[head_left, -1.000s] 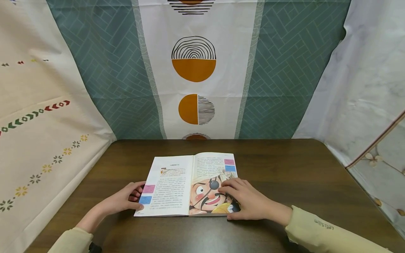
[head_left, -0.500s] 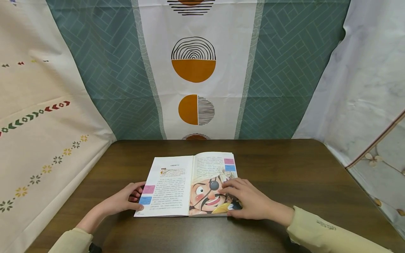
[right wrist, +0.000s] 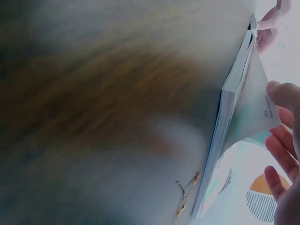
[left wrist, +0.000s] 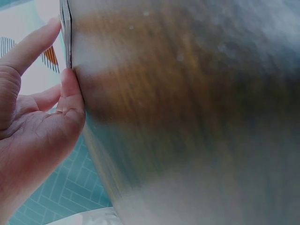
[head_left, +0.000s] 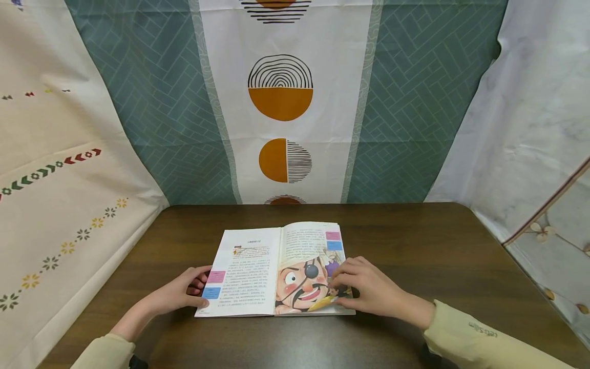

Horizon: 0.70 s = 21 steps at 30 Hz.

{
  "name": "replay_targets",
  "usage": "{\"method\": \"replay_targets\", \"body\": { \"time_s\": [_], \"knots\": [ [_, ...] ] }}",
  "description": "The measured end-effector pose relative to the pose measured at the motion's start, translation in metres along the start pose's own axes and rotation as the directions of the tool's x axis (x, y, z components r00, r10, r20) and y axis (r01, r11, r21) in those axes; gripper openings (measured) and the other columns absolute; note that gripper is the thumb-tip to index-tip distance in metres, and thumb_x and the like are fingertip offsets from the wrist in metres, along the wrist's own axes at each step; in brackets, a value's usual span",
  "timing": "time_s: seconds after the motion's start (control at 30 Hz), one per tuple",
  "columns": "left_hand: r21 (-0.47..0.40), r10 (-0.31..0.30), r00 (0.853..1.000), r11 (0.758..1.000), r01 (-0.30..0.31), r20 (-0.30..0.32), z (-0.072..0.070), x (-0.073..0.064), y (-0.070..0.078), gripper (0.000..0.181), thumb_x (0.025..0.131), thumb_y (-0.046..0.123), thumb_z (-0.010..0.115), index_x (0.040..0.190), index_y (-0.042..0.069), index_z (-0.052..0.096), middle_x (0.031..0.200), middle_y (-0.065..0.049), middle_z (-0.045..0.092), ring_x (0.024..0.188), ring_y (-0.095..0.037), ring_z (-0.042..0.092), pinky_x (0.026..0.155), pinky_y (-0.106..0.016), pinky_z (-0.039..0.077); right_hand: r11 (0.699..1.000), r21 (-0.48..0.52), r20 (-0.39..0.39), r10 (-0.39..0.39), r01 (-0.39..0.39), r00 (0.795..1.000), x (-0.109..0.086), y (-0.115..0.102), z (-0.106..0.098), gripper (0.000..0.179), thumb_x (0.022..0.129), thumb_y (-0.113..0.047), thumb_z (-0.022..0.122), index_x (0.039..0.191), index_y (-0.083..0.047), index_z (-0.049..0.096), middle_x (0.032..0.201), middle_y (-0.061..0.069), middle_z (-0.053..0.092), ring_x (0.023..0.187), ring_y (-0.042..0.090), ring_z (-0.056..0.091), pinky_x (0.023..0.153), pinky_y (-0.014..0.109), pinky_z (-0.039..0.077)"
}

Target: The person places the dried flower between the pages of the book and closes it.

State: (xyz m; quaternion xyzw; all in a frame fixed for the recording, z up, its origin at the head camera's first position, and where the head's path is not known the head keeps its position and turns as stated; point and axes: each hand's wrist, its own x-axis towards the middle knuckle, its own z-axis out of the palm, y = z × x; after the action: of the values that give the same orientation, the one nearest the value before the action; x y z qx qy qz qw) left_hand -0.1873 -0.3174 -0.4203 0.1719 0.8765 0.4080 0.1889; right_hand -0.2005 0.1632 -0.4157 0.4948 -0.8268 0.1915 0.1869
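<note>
An open book [head_left: 249, 279] lies on the brown table, printed text on its left page and a cartoon face with an eye patch on its right page [head_left: 304, 241]. My left hand [head_left: 177, 291] holds the book's lower left edge, the thumb on the page's margin and the other fingers bent at the edge. At the lower right corner, my right hand [head_left: 375, 291] pinches a page. That page [right wrist: 255, 105] is raised and bowed away from the thicker stack of pages in the right wrist view, with the thumb on its printed side.
The dark wooden table [head_left: 415, 246] extends on both sides of the book. A green and white patterned cloth [head_left: 401, 128] hangs behind it. Pale cloths hang at the left [head_left: 60, 205] and right [head_left: 544, 128].
My right hand has shifted slightly right and the page corner it holds has come up from the pages below. The left hand has stayed in place on the book.
</note>
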Motion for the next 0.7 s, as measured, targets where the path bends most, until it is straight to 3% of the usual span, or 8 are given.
{"method": "replay_targets", "body": {
  "time_s": [0.13,0.33,0.7],
  "knots": [
    [0.001,0.004,1.0,1.0,-0.004,0.004,0.0,0.0,-0.001,0.088,0.084,0.016,0.078,0.146,-0.015,0.025,0.119,-0.019,0.041,0.102,-0.016,0.04,0.082,-0.017,0.045,1.0,0.004,-0.017,0.01,-0.01,1.0,-0.004,0.002,-0.002,0.022,0.076,-0.032,0.086,0.094,-0.026,0.074,0.096,-0.014,0.063,0.093,0.004,0.053,0.083,0.028,0.045],
    [0.007,0.001,1.0,1.0,-0.001,0.003,-0.001,0.0,-0.002,0.087,0.084,0.017,0.078,0.146,-0.014,0.025,0.119,-0.018,0.042,0.101,-0.014,0.04,0.082,-0.017,0.045,0.995,0.039,-0.054,0.092,-0.09,0.994,-0.009,0.004,-0.006,0.027,0.071,-0.014,0.086,0.091,-0.029,0.075,0.094,-0.016,0.059,0.09,0.001,0.046,0.076,0.021,0.044],
    [0.024,-0.017,1.0,1.0,0.017,0.0,-0.001,0.001,-0.004,0.089,0.083,0.022,0.079,0.147,-0.011,0.027,0.119,-0.017,0.042,0.101,-0.011,0.041,0.083,-0.016,0.045,0.954,0.24,-0.13,0.217,-0.182,0.967,-0.011,0.003,-0.01,0.025,0.076,-0.006,0.083,0.094,-0.021,0.077,0.085,-0.013,0.071,0.074,0.001,0.054,0.061,0.019,0.046]
  ]
}}
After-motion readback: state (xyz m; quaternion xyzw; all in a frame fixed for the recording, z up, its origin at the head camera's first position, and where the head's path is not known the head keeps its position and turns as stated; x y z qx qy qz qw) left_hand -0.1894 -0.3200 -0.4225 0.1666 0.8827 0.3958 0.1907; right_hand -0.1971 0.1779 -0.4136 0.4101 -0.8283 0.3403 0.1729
